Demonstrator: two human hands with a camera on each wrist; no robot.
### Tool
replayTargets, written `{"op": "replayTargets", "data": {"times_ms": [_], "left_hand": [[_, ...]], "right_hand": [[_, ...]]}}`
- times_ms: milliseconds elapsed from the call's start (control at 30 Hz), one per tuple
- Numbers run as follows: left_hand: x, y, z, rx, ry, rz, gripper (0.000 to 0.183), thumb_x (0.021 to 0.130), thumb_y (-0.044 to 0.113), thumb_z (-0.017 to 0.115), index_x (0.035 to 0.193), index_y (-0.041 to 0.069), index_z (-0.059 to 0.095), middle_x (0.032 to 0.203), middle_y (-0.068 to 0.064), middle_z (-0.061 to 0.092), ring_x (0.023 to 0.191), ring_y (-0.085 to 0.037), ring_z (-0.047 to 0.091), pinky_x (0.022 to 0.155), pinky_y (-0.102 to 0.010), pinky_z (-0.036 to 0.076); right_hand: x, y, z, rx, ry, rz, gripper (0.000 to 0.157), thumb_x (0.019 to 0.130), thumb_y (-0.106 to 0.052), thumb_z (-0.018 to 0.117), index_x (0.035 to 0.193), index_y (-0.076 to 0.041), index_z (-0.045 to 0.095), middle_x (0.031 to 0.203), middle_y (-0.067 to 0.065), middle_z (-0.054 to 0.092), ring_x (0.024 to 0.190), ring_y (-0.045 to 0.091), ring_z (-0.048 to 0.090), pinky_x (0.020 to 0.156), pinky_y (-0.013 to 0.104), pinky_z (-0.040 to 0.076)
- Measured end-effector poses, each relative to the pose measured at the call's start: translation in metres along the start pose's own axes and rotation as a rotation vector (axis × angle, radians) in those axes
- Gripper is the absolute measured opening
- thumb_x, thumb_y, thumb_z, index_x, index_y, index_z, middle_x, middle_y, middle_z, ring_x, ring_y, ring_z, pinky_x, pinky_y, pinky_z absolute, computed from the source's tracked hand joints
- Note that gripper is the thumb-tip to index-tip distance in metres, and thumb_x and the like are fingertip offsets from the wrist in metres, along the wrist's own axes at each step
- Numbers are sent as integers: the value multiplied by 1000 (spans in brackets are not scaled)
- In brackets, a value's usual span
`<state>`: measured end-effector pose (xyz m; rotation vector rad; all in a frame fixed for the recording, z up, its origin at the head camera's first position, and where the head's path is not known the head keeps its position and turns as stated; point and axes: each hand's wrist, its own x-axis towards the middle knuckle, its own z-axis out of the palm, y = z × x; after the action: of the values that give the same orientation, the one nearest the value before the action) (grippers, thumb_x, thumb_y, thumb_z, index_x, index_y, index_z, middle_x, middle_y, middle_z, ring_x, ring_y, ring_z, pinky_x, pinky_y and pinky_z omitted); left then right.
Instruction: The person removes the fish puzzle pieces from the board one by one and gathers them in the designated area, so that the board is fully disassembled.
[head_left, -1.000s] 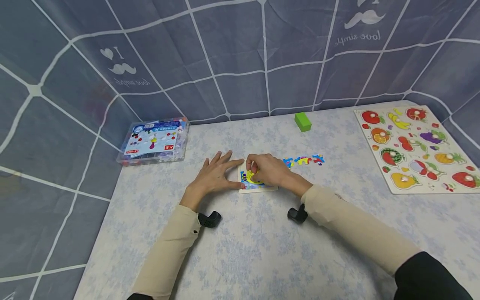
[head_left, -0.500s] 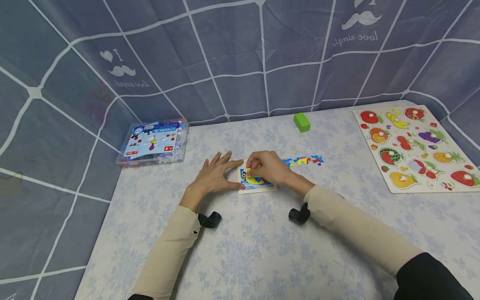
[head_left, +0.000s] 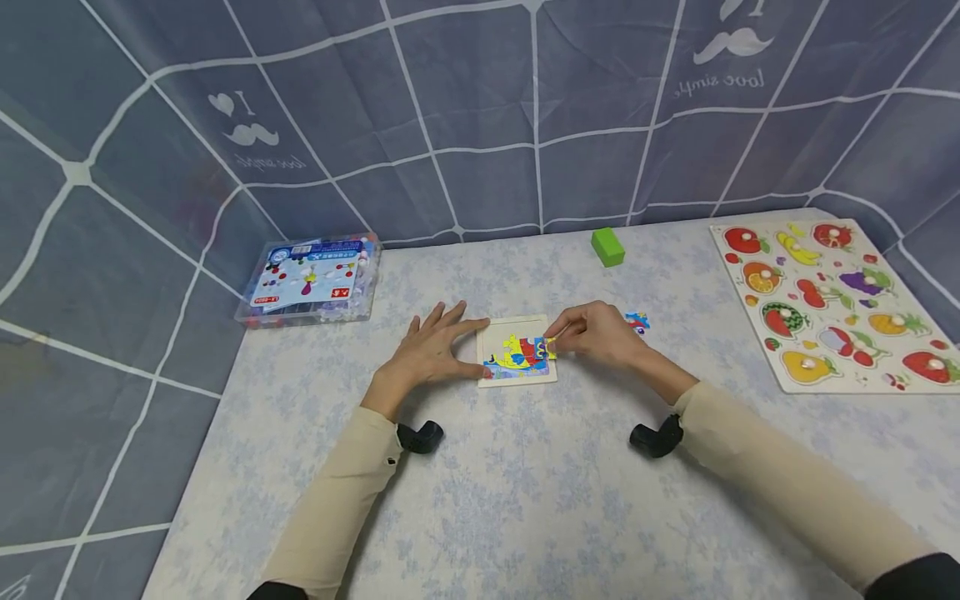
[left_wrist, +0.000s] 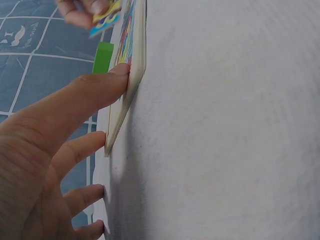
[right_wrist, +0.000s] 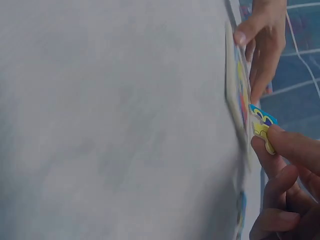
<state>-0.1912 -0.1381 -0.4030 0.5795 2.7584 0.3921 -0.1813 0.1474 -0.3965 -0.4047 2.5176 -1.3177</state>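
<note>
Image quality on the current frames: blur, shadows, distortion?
Head: fairly crisp, white lines on the blue-grey gridded curtain bow, probably lens plus drape; soft shadow under the right beige sleeve. Left wrist: soft shadow beside the pale wooden puzzle tray. Right wrist: hazy, blue-printed white tablecloth smeared, yellow-and-blue puzzle piece legible.

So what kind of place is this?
Probably a puzzle-play table in a screened-off corner: a small jigsaw tray and a fruit board lie on it, and blue-grey gridded cloth hangs behind.
</note>
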Motion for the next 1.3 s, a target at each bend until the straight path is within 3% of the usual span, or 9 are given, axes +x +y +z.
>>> {"op": "replayTargets", "data": {"times_ms": [200,400,867,1300], "left_hand": [[0,0,-1,-3,-2,9,89,74,64,74,151,33,41,164,-6,14,149,-37,3,114,-66,3],[0,0,-1,-4,-5,8,89,76,64,73,152,32,40,164,-7,13,149,-38,3,114,-67,3],[-2,0,0,-10,-1,5,89,76,64,73,152,31,40,164,-7,13,149,-37,4,114,-66,2],[-1,1,0,-9,-5,4,88,76,63,73,152,32,40,164,-5,13,150,-37,4,115,-65,3]], "right_hand": [[-14,17,-17,-20,37,49,13,83,-16,78,96,-13,78,87,0,75,76,17,61,66,28,50],[-21,26,-26,-53,55,64,14,84,-17,77,97,-11,78,86,1,75,68,16,55,59,26,45],[-20,30,-19,-154,136,35,12,79,-11,79,91,-7,78,74,-2,69,67,13,57,62,27,42],[-22,30,-20,-165,124,21,9,85,-8,71,91,-10,78,80,-2,71,66,16,54,59,28,42]]}}
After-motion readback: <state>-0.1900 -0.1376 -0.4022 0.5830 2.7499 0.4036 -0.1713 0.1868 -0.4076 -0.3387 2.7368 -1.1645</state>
